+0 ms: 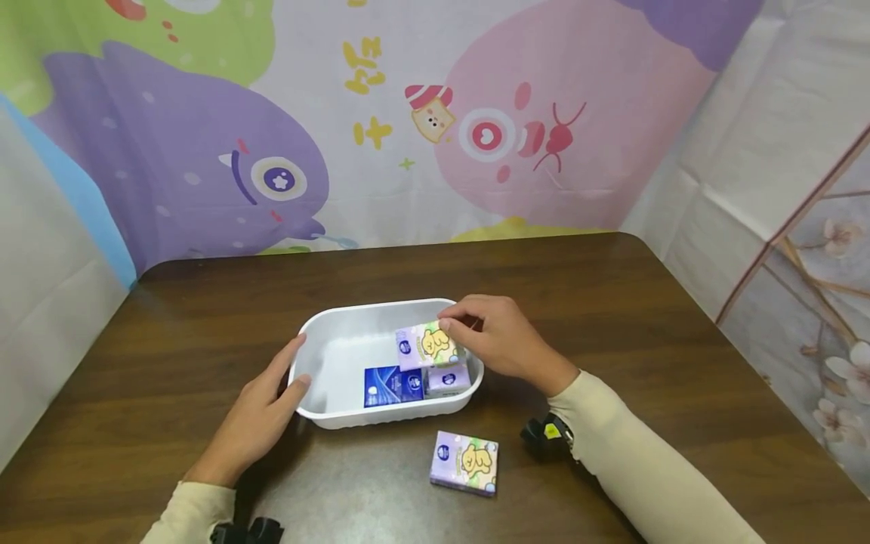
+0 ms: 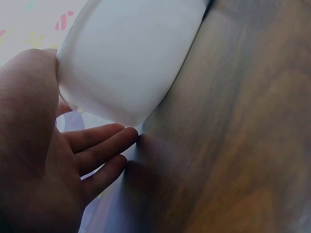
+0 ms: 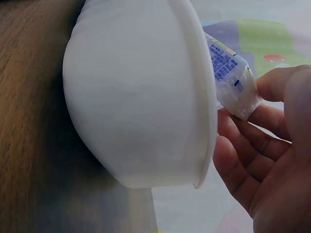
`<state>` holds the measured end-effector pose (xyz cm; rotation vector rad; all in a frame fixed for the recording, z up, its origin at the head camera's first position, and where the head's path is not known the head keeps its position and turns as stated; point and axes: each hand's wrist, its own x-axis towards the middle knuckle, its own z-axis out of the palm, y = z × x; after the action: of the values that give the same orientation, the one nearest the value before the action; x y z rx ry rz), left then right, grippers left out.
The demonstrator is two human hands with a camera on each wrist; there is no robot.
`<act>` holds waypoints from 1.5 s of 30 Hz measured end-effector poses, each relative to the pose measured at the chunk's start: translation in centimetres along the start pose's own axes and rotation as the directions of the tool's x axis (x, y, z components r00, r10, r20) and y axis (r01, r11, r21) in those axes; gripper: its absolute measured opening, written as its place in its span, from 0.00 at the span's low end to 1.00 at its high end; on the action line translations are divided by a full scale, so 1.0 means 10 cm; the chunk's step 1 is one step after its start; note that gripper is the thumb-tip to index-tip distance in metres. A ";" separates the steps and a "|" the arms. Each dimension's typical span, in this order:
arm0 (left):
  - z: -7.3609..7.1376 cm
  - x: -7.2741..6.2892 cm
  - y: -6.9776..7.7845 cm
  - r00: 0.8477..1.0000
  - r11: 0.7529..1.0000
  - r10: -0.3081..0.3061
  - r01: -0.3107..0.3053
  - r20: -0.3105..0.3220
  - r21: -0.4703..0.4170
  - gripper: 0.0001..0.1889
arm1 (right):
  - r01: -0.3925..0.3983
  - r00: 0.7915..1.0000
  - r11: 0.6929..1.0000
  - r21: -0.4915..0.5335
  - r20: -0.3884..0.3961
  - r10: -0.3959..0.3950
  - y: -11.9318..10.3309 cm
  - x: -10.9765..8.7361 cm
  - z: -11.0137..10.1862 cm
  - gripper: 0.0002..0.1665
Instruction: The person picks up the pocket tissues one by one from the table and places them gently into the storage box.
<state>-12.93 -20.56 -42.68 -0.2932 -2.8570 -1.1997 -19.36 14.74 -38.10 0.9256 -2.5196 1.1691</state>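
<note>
A white plastic tray stands on the table. My right hand pinches a purple tissue pack with a yellow bear between thumb and fingers, over the tray's right end; the right wrist view shows the end of the pack above the rim. Below it in the tray lie a blue tissue pack and another purple pack, partly covered. My left hand rests against the tray's left end, fingers extended; in the left wrist view its fingertips touch the tray's outer wall.
A second bear-print tissue pack lies on the brown wooden table, in front of the tray's right half. A cartoon-print cloth hangs behind the table's far edge, and pale cloth hangs at both sides.
</note>
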 end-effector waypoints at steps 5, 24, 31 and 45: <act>0.00 0.00 -0.01 1.000 1.000 -0.004 0.004 0.001 0.005 0.32 | -0.001 1.000 1.000 0.001 -0.012 0.001 -0.02 0.03 0.05 0.09; 0.01 0.01 0.00 1.000 1.000 0.001 -0.001 -0.007 0.003 0.32 | -0.043 0.999 0.999 0.001 -0.003 0.043 -0.14 0.14 0.20 0.12; 0.01 0.00 -0.01 1.000 1.000 -0.001 0.001 -0.013 0.000 0.31 | -0.023 1.000 1.000 0.001 -0.004 0.023 -0.16 0.15 0.29 0.13; 0.01 0.01 0.00 1.000 1.000 -0.006 0.006 -0.011 0.006 0.31 | -0.031 0.993 0.999 0.014 -0.112 0.032 -0.16 0.12 0.38 0.12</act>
<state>-12.97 -20.45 -42.70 -0.2776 -2.8533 -1.1895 -19.02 10.59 -39.13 0.8022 -2.4489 1.2114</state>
